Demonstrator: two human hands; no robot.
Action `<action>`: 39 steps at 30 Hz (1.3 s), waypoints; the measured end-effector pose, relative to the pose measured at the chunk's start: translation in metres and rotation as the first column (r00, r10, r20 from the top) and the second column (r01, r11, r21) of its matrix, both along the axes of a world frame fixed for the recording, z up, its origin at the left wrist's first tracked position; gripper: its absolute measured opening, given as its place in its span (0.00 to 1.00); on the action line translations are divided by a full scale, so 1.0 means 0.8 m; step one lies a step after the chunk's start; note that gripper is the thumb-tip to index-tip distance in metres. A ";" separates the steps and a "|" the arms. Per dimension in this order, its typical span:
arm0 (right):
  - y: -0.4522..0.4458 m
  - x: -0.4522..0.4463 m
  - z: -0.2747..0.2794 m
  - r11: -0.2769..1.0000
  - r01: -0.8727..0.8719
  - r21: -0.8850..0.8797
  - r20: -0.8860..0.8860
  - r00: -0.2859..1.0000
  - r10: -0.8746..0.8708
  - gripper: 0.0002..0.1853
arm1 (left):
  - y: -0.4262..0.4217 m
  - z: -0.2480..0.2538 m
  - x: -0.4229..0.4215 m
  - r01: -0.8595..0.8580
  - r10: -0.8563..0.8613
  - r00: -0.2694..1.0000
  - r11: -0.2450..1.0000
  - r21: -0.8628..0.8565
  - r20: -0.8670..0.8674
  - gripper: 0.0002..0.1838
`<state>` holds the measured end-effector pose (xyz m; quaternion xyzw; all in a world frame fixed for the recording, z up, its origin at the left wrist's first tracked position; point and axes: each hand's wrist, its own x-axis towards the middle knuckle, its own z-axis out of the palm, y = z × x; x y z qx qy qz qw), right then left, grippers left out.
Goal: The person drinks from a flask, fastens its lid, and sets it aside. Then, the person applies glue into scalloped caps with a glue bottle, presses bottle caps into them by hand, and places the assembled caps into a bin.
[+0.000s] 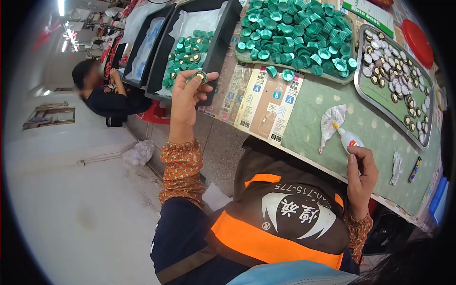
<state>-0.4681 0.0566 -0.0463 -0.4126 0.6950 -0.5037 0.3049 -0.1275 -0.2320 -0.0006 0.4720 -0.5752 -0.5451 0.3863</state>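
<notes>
My left hand [190, 95] is raised beside the black tray, its fingers pinching a small green fluted cup [201, 77] with a gold piece in its middle. At the table edge, my right hand [362, 178] has its fingers curled against the base of a white squeeze bottle [352, 138]. The bottle's yellow nozzle points onto a crumpled white cloth [332, 121]. Many loose green fluted cups [297, 33] are heaped on a tray at the back. Finished-looking green cups with gold centres [192, 52] lie on white lining in a black tray [222, 42].
A metal-rimmed tray [359, 76] at the right holds many round white, gold and dark pieces. Behind it lie a red lid [418, 43] and a green notebook [368, 16]. A crumpled tube [397, 168] and small marker-like stick [415, 169] lie at right. Another person [107, 92] sits at left.
</notes>
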 end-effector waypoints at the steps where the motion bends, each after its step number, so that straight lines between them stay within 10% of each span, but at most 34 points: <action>1: 0.001 -0.001 -0.001 1.000 0.001 0.001 -0.006 1.000 -0.001 0.07 | 0.001 0.002 0.000 -0.006 0.006 1.000 1.000 0.025 -0.015 0.09; 30: 0.001 0.003 -0.007 1.000 -0.011 -0.002 -0.061 0.998 0.010 0.06 | -0.009 -0.005 0.022 -0.196 0.196 0.979 0.981 0.001 0.052 0.10; 39: -0.002 0.003 0.003 0.999 -0.001 -0.051 -0.092 0.996 -0.003 0.06 | -0.082 -0.030 0.075 -0.102 0.461 0.646 0.842 -0.529 0.609 0.12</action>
